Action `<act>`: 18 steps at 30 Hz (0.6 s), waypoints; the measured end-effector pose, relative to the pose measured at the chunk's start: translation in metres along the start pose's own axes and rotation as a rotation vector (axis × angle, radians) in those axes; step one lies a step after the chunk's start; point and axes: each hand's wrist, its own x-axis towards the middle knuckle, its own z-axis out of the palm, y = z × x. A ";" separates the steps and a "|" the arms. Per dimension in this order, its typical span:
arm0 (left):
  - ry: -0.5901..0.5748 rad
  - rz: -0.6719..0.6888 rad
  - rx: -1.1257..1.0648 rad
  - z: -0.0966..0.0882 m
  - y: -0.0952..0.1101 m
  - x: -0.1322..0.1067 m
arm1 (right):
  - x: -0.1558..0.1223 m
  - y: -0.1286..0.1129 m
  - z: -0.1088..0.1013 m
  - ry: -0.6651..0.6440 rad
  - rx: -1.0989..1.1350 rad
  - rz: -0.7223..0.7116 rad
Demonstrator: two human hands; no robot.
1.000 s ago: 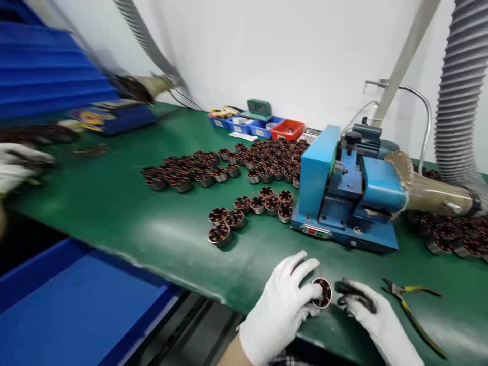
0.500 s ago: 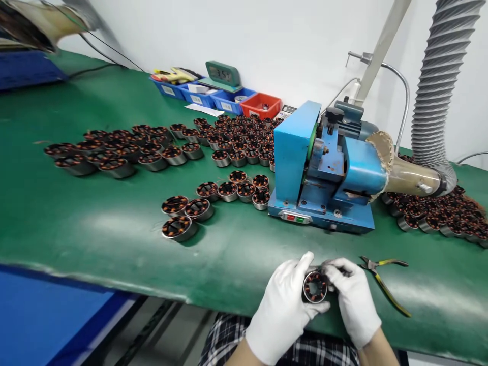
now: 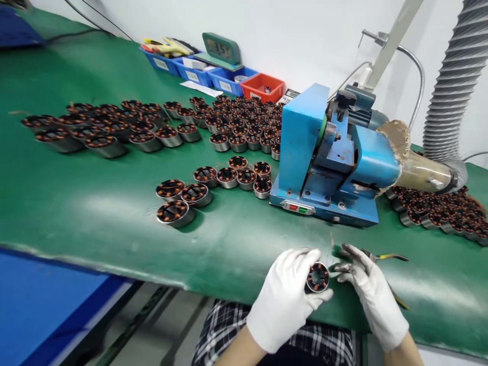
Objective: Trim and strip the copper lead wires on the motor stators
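Observation:
My left hand (image 3: 292,297), in a white glove, grips a motor stator (image 3: 308,287) by its metal ring, with the copper-wound face turned up toward me. To the right of it, my right hand (image 3: 366,290) hovers with fingers apart and nothing visible in them. The glove's fingertips are smudged dark. Thin wire strands (image 3: 332,239) show near those fingertips. Behind my right hand lies a pair of cutting pliers (image 3: 392,257) with yellow-green handles, partly covered by the hand.
A blue belt machine (image 3: 303,137) stands ahead, joined to a grey ribbed hose (image 3: 444,101). Many stators (image 3: 175,213) sit in groups on the green table (image 3: 114,198), left and right of the machine. Blue bins (image 3: 229,84), a red bin (image 3: 263,86) and a clock (image 3: 221,48) line the wall.
My right hand has come off the stator and moved right, its fingers opening, and now partly covers the pliers. My left hand keeps its hold. The camera view has shifted slightly.

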 end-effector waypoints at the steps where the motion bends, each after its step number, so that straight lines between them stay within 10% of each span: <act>1: 0.004 0.011 -0.004 -0.001 0.000 0.000 | 0.001 0.001 0.002 0.042 -0.045 0.000; 6: -0.005 0.005 -0.024 -0.001 0.000 0.001 | -0.003 0.007 -0.003 0.202 -0.174 -0.052; 18: -0.067 -0.004 -0.072 0.000 -0.006 0.002 | 0.001 -0.015 0.022 -0.440 -0.336 -0.043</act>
